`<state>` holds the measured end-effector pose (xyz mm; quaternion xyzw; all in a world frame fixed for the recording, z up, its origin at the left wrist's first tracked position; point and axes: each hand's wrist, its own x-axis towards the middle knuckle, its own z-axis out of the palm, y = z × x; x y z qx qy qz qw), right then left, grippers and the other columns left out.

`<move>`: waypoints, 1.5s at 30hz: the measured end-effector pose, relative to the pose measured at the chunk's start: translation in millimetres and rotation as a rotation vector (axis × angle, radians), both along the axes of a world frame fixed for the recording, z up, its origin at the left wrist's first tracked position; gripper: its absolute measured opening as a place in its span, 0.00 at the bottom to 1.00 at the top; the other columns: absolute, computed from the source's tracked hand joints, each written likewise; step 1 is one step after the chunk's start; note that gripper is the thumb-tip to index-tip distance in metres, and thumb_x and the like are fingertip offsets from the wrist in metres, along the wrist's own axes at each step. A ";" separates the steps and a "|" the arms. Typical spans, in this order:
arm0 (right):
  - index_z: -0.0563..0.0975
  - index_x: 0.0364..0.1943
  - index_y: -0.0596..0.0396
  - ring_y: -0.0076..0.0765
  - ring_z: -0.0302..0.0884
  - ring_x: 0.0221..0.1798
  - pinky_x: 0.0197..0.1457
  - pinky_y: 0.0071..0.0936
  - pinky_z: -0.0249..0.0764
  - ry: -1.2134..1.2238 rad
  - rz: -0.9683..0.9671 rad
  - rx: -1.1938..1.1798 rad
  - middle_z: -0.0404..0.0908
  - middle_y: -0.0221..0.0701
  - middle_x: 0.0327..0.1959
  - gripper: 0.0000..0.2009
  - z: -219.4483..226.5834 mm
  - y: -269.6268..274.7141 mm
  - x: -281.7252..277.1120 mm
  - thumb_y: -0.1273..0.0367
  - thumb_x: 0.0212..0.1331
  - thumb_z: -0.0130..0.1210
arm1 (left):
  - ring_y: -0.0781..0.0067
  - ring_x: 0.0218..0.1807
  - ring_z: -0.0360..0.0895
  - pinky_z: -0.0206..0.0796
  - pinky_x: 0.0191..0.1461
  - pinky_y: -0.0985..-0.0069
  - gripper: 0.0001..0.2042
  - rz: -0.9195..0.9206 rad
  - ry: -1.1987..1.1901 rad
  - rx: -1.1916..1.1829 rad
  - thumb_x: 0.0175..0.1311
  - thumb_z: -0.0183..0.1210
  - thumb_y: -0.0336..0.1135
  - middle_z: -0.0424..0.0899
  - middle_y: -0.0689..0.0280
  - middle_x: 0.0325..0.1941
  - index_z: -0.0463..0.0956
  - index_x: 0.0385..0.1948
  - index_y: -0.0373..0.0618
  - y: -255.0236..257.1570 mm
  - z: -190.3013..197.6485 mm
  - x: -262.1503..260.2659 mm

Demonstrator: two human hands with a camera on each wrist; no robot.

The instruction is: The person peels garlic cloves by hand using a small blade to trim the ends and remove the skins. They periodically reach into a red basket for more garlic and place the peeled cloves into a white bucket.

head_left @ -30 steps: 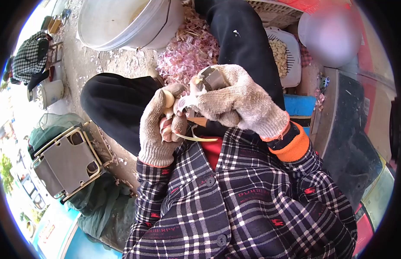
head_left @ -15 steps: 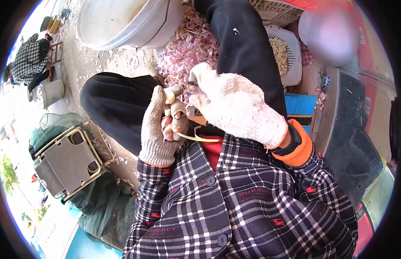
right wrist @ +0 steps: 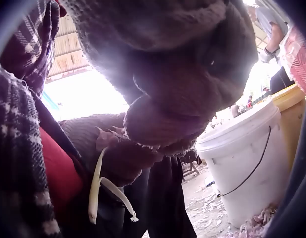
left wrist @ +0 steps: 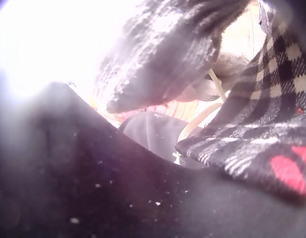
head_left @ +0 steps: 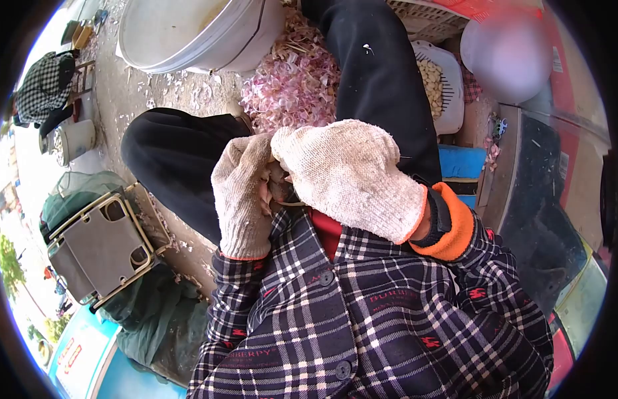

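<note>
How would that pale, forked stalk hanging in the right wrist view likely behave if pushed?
The stalk is probably light, since both strands look thin. It seems bendy rather than limp: the strands spread apart instead of drooping straight down together. It might swing if nudged, as its lower ends hang free.

Gloved left hand (head_left: 242, 193) and gloved right hand (head_left: 352, 176) close together, both curled inward

garlic (head_left: 264, 193): pinkish-skinned, mostly hidden, probably in left grip (head_left: 244, 193) | stalk (right wrist: 95, 191): pale, forked, dangling
</note>
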<state>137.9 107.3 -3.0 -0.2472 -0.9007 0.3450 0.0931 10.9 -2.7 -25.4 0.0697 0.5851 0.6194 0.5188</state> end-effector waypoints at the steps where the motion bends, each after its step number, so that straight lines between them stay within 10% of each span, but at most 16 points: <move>1: 0.77 0.36 0.50 0.45 0.83 0.28 0.28 0.41 0.77 -0.015 0.003 -0.034 0.81 0.35 0.26 0.07 -0.7 1.8 -0.3 0.67 0.54 0.58 | 0.81 0.15 0.72 0.61 0.16 0.86 0.13 -0.049 0.053 -0.013 0.69 0.58 0.41 0.78 0.66 0.21 0.75 0.39 0.38 -0.5 1.3 0.3; 11: 0.79 0.41 0.53 0.48 0.82 0.31 0.34 0.39 0.74 0.124 -0.319 -0.389 0.82 0.42 0.29 0.10 -14.9 27.7 -1.8 0.63 0.63 0.56 | 0.78 0.16 0.74 0.55 0.11 0.89 0.22 -0.105 -0.301 0.130 0.70 0.55 0.40 0.80 0.56 0.31 0.66 0.58 0.34 1.6 3.6 -0.4; 16: 0.80 0.42 0.56 0.21 0.74 0.24 0.29 0.23 0.72 0.091 -0.329 -0.364 0.80 0.29 0.27 0.12 -28.2 38.5 0.5 0.61 0.64 0.58 | 0.80 0.15 0.71 0.54 0.11 0.89 0.28 -0.095 -0.303 0.179 0.71 0.54 0.39 0.79 0.51 0.32 0.57 0.67 0.34 5.8 4.3 0.6; 18: 0.80 0.37 0.57 0.37 0.84 0.32 0.36 0.31 0.78 0.003 -0.340 -0.787 0.84 0.35 0.29 0.17 -13.6 38.9 4.9 0.56 0.56 0.63 | 0.81 0.14 0.70 0.54 0.11 0.89 0.28 -0.104 -0.294 0.198 0.71 0.53 0.39 0.79 0.52 0.31 0.56 0.68 0.35 7.3 2.5 -0.4; 20: 0.81 0.36 0.56 0.32 0.83 0.30 0.34 0.28 0.77 0.034 -0.333 -0.907 0.84 0.34 0.28 0.17 -15.6 34.0 8.2 0.56 0.55 0.64 | 0.83 0.13 0.68 0.53 0.11 0.89 0.28 -0.115 -0.235 0.173 0.71 0.53 0.38 0.80 0.55 0.30 0.56 0.69 0.37 5.4 1.2 0.0; 22: 0.80 0.37 0.54 0.14 0.69 0.23 0.26 0.18 0.68 0.022 -0.285 -1.129 0.79 0.21 0.24 0.11 -2.5 28.3 6.1 0.61 0.60 0.64 | 0.83 0.13 0.69 0.55 0.11 0.88 0.28 -0.135 -0.239 0.138 0.71 0.53 0.38 0.81 0.59 0.31 0.57 0.69 0.37 4.4 2.5 -0.3; 31: 0.78 0.36 0.55 0.13 0.70 0.22 0.24 0.16 0.67 0.350 -0.353 -1.238 0.77 0.22 0.24 0.06 -11.6 14.4 13.1 0.71 0.58 0.62 | 0.84 0.14 0.65 0.54 0.12 0.90 0.23 -0.082 -0.445 -0.046 0.75 0.47 0.52 0.79 0.63 0.28 0.73 0.48 0.37 3.9 -0.4 -1.7; 38: 0.80 0.36 0.54 0.11 0.68 0.23 0.27 0.14 0.66 0.407 -0.750 -0.621 0.77 0.18 0.26 0.08 -8.1 88.6 105.6 0.67 0.55 0.63 | 0.61 0.43 0.80 0.69 0.32 0.77 0.21 -0.093 -0.609 0.100 0.67 0.51 0.31 0.77 0.46 0.56 0.66 0.60 0.30 3.7 -8.5 -2.5; 40: 0.80 0.42 0.54 0.13 0.69 0.23 0.28 0.17 0.68 -0.005 -0.869 -0.401 0.78 0.20 0.28 0.11 -9.1 103.6 126.3 0.66 0.58 0.61 | 0.60 0.40 0.81 0.69 0.26 0.79 0.21 -0.119 -0.612 0.134 0.67 0.52 0.31 0.78 0.45 0.53 0.66 0.60 0.30 4.8 -6.9 -2.1; 45: 0.75 0.54 0.59 0.24 0.77 0.24 0.32 0.23 0.75 -0.048 -0.888 -0.120 0.83 0.33 0.41 0.21 -23.2 94.9 127.5 0.62 0.61 0.60 | 0.74 0.25 0.76 0.61 0.14 0.88 0.20 -0.098 -0.455 0.116 0.71 0.48 0.29 0.79 0.44 0.51 0.64 0.61 0.30 8.4 2.7 2.9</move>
